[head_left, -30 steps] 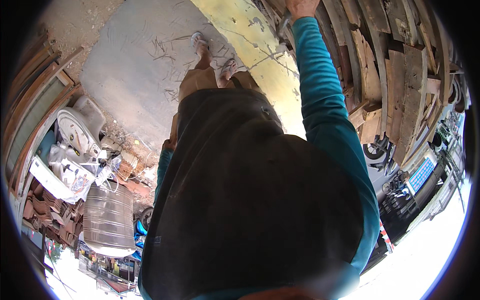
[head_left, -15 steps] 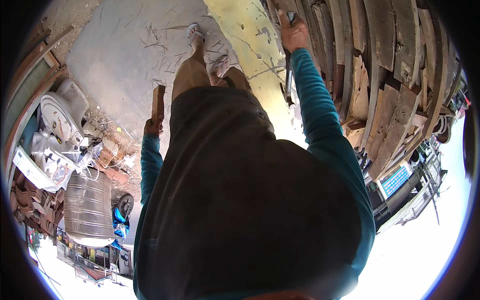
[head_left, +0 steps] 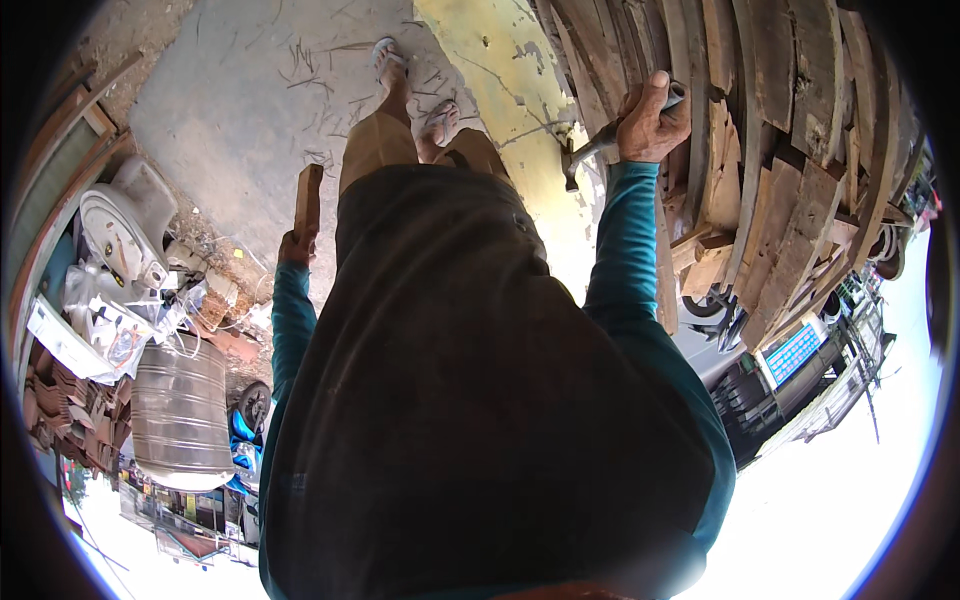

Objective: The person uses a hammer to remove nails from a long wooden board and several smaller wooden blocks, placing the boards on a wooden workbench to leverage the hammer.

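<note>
My right hand (head_left: 652,122) is closed round the handle of a hammer (head_left: 594,147), beside the stack of old planks. The handle's end sticks out past my fist on the right, and the dark head hangs on the left over a yellow painted strip. Down at my left side, my left hand (head_left: 297,246) grips a short brown piece of wood (head_left: 309,192), which stands out beyond my fingers. The inner fingers of both hands are partly hidden.
Weathered planks (head_left: 770,240) are stacked along the right. The concrete floor (head_left: 225,100) has thin wood scraps strewn on it. At left lie a pale washbasin (head_left: 112,230), plastic bags, a ribbed metal drum (head_left: 180,415) and stacked reddish tiles (head_left: 75,410).
My right hand has moved nearer to me and to the right, and the hammer has turned so its head points left. My left hand still holds the piece of wood, nearly unmoved.
</note>
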A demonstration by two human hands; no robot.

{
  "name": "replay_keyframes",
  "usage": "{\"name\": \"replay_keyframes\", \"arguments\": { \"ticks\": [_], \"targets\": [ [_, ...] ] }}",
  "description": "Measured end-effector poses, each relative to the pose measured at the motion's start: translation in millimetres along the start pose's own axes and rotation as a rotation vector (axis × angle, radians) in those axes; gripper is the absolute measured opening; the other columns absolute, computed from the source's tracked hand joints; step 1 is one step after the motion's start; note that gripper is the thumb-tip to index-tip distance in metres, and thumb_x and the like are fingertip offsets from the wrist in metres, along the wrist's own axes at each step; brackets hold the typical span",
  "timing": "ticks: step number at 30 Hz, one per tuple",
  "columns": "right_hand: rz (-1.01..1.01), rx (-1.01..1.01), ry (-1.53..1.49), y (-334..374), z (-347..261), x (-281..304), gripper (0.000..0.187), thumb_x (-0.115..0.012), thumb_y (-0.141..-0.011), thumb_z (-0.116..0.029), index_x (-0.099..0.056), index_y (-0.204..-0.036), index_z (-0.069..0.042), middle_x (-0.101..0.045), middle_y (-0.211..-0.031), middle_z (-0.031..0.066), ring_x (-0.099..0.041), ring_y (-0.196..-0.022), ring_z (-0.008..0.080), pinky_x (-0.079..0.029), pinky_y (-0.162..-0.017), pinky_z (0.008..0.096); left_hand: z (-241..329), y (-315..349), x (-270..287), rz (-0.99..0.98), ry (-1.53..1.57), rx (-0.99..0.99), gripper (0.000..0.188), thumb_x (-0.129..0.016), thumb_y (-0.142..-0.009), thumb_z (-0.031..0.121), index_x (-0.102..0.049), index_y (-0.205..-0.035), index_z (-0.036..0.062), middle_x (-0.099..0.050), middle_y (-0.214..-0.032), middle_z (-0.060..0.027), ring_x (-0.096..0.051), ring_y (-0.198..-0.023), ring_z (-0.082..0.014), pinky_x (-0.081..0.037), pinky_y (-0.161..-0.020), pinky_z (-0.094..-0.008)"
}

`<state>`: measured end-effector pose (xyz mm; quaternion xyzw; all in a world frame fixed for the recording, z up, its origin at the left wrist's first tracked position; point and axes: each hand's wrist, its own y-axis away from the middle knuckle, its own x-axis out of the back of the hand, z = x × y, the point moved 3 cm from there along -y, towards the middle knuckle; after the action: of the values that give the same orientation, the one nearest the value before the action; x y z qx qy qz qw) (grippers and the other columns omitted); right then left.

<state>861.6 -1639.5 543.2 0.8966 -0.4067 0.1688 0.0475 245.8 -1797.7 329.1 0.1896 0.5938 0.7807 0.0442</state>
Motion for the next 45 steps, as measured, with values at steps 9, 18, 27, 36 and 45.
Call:
{"name": "replay_keyframes", "arguments": {
  "ticks": [9, 18, 27, 36, 45],
  "targets": [
    [-0.062, 0.192, 0.374, -13.3, 8.8, -25.9, 0.049, -0.068, -0.091, -0.048, -0.058, -0.091, 0.000, -0.061, -0.065, 0.0113, -0.061, -0.059, 0.0241, -0.049, -0.057, 0.0359, -19.2, -18.0, -5.9, 0.009, 0.146, -0.024, 0.058, -0.081, -0.077, 0.046, -0.059, -0.104, -0.0004, -0.057, -0.074, -0.0033, -0.054, -0.060, -0.0131, -0.050, -0.053, -0.0292],
    [-0.375, 0.368, 0.581, 2.0, 18.9, -89.1, 0.038, -0.069, -0.090, -0.042, -0.063, -0.095, -0.005, -0.069, -0.075, 0.0208, -0.069, -0.073, 0.0398, -0.056, -0.065, 0.0459, -53.1, -32.6, -20.7, -0.007, -0.093, -0.042, 0.066, -0.083, -0.075, 0.048, -0.059, -0.109, -0.0037, -0.061, -0.078, -0.0069, -0.059, -0.063, -0.0175, -0.053, -0.053, -0.0326],
    [-1.097, 0.685, 0.553, 159.0, 26.2, -121.1, 0.029, -0.068, -0.080, -0.022, -0.054, -0.103, -0.012, -0.068, -0.081, 0.0096, -0.068, -0.072, 0.0317, -0.053, -0.063, 0.0448, -51.1, -34.5, -32.5, -0.046, -0.278, 0.029, 0.055, -0.084, -0.075, 0.044, -0.057, -0.099, 0.0021, -0.057, -0.070, -0.0039, -0.056, -0.059, -0.0162, -0.050, -0.049, -0.0325],
    [-0.629, 0.377, 0.183, 64.7, -25.1, 4.5, 0.022, -0.075, -0.088, -0.026, -0.062, -0.085, -0.009, -0.065, -0.066, 0.0090, -0.063, -0.054, 0.0247, -0.051, -0.052, 0.0356, 4.7, -19.4, -55.2, 0.019, -0.121, -0.028, 0.058, -0.079, -0.078, 0.046, -0.060, -0.104, -0.0012, -0.061, -0.076, -0.0062, -0.061, -0.068, -0.0187, -0.055, -0.059, -0.0347],
    [-0.375, -0.215, -0.090, -63.6, 35.0, 83.8, 0.041, -0.069, -0.091, -0.039, -0.055, -0.085, -0.001, -0.059, -0.076, 0.0100, -0.055, -0.071, 0.0239, -0.047, -0.062, 0.0418, 110.6, 25.3, -88.8, 0.177, -0.571, -0.392, 0.075, -0.078, -0.077, 0.050, -0.056, -0.121, -0.0065, -0.065, -0.109, -0.0242, -0.065, -0.102, -0.0338, -0.053, -0.084, -0.0435]
  ]
}}
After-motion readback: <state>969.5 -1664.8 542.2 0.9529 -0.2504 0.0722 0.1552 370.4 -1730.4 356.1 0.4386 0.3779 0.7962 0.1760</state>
